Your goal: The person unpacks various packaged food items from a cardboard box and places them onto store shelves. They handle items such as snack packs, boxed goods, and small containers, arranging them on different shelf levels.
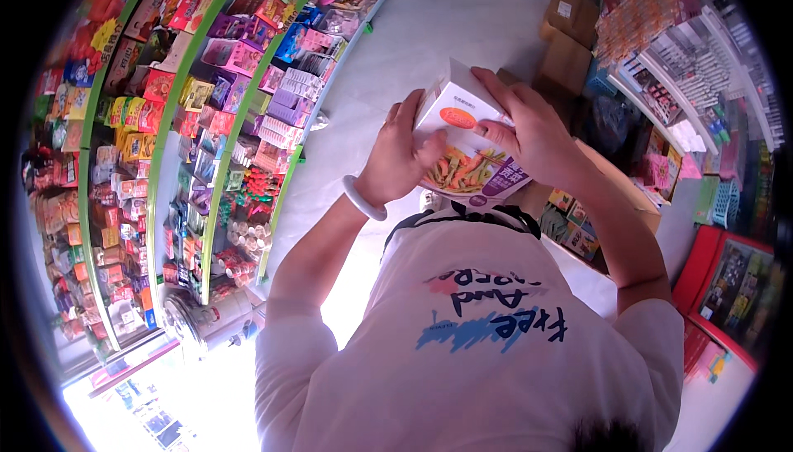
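Observation:
A white cardboard food box point(468, 142) with a printed picture of sliced vegetables and a purple panel is held up in front of my chest, tilted. My left hand point(399, 148) grips its left side, the thumb lying across the printed front; a pale bangle point(364, 198) is on that wrist. Gripping the upper right side is my right hand point(526, 126), its thumb on the front near an orange oval and its other fingers over the top edge. The back of the box and the fingertips behind it are hidden.
Green-edged shelves point(217, 136) packed with snacks run along the left. Brown cartons point(565, 58) stand on the floor at the right, near an open carton point(619, 192) of packets. Farther right are a stocked rack point(687, 86) and a red-framed cabinet point(700, 266). A metal cylinder point(214, 322) stands lower left.

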The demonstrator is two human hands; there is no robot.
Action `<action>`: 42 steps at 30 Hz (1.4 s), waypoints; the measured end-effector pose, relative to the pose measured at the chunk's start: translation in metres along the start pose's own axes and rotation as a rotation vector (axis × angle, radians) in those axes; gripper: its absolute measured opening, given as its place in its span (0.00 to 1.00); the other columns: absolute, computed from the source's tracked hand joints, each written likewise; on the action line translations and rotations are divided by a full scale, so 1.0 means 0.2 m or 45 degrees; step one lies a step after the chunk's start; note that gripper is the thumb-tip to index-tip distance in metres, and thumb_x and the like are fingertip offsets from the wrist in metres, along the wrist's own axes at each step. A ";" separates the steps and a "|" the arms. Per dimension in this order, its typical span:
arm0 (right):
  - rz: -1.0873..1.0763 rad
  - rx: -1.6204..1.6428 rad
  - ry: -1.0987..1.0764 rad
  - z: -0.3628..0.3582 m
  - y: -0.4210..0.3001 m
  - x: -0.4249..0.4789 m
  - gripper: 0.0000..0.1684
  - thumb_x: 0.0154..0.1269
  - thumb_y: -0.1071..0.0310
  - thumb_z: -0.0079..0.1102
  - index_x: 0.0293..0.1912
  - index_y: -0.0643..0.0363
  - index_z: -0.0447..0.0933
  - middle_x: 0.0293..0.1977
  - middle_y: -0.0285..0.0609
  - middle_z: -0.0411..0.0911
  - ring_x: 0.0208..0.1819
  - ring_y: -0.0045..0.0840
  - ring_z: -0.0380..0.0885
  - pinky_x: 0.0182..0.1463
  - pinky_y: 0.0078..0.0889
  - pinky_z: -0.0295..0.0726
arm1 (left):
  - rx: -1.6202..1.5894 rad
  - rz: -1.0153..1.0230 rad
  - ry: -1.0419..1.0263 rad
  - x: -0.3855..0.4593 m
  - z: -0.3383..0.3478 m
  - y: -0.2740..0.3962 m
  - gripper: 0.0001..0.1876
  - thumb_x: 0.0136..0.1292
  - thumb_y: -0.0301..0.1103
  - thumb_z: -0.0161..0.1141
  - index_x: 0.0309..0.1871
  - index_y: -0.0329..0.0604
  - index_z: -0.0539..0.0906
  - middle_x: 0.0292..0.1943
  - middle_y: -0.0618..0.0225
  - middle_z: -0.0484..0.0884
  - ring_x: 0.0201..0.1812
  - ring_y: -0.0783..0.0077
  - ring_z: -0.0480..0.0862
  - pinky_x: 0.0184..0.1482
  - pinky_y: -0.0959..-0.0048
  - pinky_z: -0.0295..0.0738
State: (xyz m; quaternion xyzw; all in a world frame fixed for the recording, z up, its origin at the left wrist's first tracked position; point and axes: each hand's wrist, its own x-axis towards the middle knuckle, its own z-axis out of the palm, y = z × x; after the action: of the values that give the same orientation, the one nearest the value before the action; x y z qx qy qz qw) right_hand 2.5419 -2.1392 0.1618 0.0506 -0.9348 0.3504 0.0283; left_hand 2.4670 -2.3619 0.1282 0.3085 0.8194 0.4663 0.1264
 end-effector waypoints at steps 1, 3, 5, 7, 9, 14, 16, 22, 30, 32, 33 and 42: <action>-0.039 0.006 0.018 -0.02 -0.03 0.03 0.33 0.70 0.54 0.57 0.70 0.50 0.62 0.39 0.53 0.73 0.42 0.43 0.77 0.48 0.41 0.75 | -0.015 0.054 0.021 0.00 -0.04 -0.01 0.42 0.63 0.53 0.60 0.68 0.26 0.61 0.54 0.38 0.73 0.52 0.43 0.79 0.57 0.59 0.73; -0.112 0.020 0.056 -0.05 -0.08 0.09 0.32 0.71 0.50 0.55 0.70 0.47 0.62 0.38 0.54 0.73 0.40 0.45 0.78 0.46 0.43 0.76 | -0.168 0.126 0.050 0.00 -0.12 -0.01 0.41 0.63 0.47 0.64 0.70 0.26 0.62 0.55 0.43 0.74 0.55 0.49 0.80 0.58 0.63 0.74; -0.176 0.068 0.109 -0.08 -0.13 0.15 0.32 0.71 0.50 0.55 0.69 0.48 0.63 0.39 0.55 0.74 0.42 0.45 0.78 0.46 0.43 0.76 | -0.397 0.111 0.094 0.00 -0.20 0.03 0.40 0.62 0.42 0.67 0.70 0.26 0.63 0.55 0.45 0.75 0.57 0.53 0.79 0.58 0.65 0.74; -0.252 0.166 0.205 -0.10 -0.16 0.22 0.32 0.71 0.50 0.55 0.69 0.47 0.63 0.40 0.55 0.74 0.42 0.45 0.78 0.47 0.43 0.76 | -0.383 0.024 0.276 0.02 -0.27 0.11 0.39 0.58 0.42 0.71 0.67 0.25 0.68 0.55 0.48 0.76 0.56 0.59 0.81 0.55 0.67 0.77; -0.310 0.151 0.235 -0.11 -0.22 0.27 0.34 0.69 0.53 0.59 0.70 0.46 0.62 0.43 0.53 0.74 0.43 0.44 0.78 0.47 0.41 0.76 | -0.215 0.071 0.366 0.04 -0.35 0.13 0.39 0.58 0.44 0.70 0.66 0.25 0.70 0.55 0.48 0.76 0.53 0.58 0.82 0.54 0.67 0.77; -0.456 0.147 0.353 -0.09 -0.39 0.36 0.35 0.66 0.56 0.63 0.70 0.42 0.63 0.44 0.49 0.74 0.45 0.41 0.78 0.49 0.39 0.76 | -0.016 0.240 0.410 0.07 -0.40 0.18 0.38 0.55 0.44 0.68 0.65 0.27 0.71 0.54 0.48 0.75 0.48 0.57 0.83 0.51 0.68 0.78; -0.480 0.087 0.298 -0.11 -0.42 0.40 0.34 0.65 0.56 0.64 0.69 0.40 0.65 0.43 0.49 0.74 0.45 0.40 0.78 0.49 0.38 0.77 | -0.030 0.299 0.430 0.07 -0.39 0.16 0.38 0.55 0.43 0.66 0.66 0.28 0.70 0.53 0.48 0.74 0.46 0.55 0.83 0.51 0.66 0.78; -0.416 0.102 0.165 -0.11 -0.49 0.47 0.30 0.67 0.61 0.62 0.66 0.52 0.67 0.54 0.48 0.73 0.55 0.37 0.74 0.60 0.34 0.71 | 0.074 0.371 0.471 0.07 -0.45 0.08 0.37 0.60 0.45 0.63 0.68 0.29 0.68 0.55 0.46 0.73 0.49 0.51 0.81 0.52 0.64 0.77; -0.450 0.113 0.231 -0.04 -0.49 0.54 0.30 0.64 0.53 0.65 0.65 0.40 0.69 0.43 0.48 0.75 0.48 0.41 0.77 0.51 0.39 0.75 | 0.040 0.321 0.428 0.06 -0.47 0.02 0.37 0.66 0.48 0.58 0.70 0.30 0.65 0.57 0.44 0.71 0.53 0.48 0.78 0.56 0.62 0.74; -0.434 0.118 0.214 -0.04 -0.49 0.55 0.30 0.64 0.53 0.64 0.65 0.41 0.69 0.43 0.47 0.75 0.48 0.40 0.77 0.51 0.39 0.75 | 0.033 0.321 0.413 0.06 -0.47 0.00 0.37 0.67 0.49 0.57 0.71 0.30 0.64 0.58 0.44 0.70 0.56 0.47 0.76 0.58 0.61 0.73; -0.439 0.121 0.220 -0.03 -0.49 0.56 0.30 0.65 0.53 0.64 0.64 0.41 0.69 0.43 0.47 0.75 0.48 0.40 0.77 0.51 0.39 0.75 | 0.021 0.313 0.399 0.06 -0.47 -0.01 0.36 0.68 0.49 0.56 0.71 0.30 0.64 0.58 0.43 0.70 0.57 0.46 0.75 0.59 0.61 0.72; -0.437 0.016 0.278 0.01 -0.50 0.57 0.30 0.63 0.54 0.66 0.63 0.43 0.70 0.40 0.47 0.74 0.45 0.41 0.77 0.49 0.40 0.76 | -0.029 0.324 0.372 0.08 -0.49 -0.05 0.36 0.69 0.52 0.53 0.70 0.30 0.63 0.58 0.41 0.69 0.58 0.42 0.73 0.61 0.58 0.68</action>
State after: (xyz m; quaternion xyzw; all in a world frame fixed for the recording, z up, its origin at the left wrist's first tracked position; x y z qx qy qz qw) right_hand 2.4399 -2.2244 0.2366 0.1711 -0.9017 0.3495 0.1885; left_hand 2.4016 -2.4226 0.1740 0.3372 0.7782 0.5274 -0.0503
